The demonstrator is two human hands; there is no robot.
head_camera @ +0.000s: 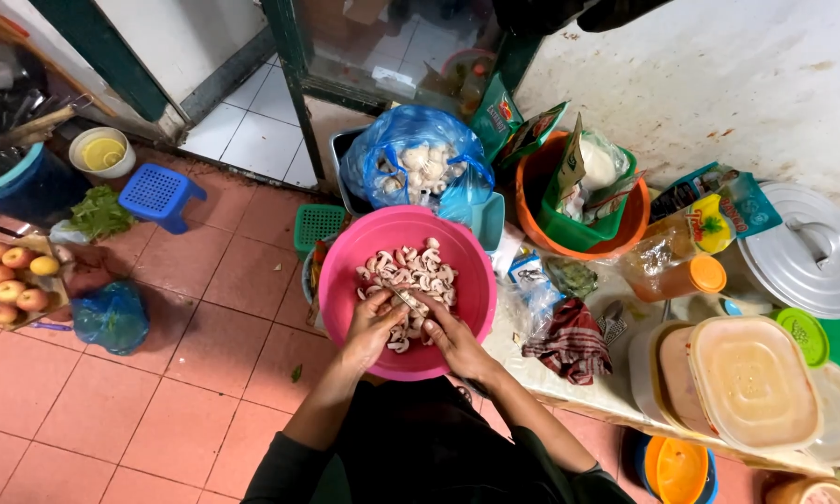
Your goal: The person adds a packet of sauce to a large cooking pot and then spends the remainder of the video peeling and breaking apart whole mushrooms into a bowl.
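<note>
Head view: both hands meet over a round pink plastic bowl (408, 291) of sliced white mushrooms (410, 273). The left hand (373, 325) pinches a small knife (403, 299); the right hand (450, 336) pinches a mushroom piece just beside it. A blue plastic bag of whole mushrooms (418, 168) lies beyond both grips.

My forearms are bare from wrists to elbows. Dark sleeves, pushed up, bunch at the frame's bottom edge, and my dark top fills the bottom centre.
</note>
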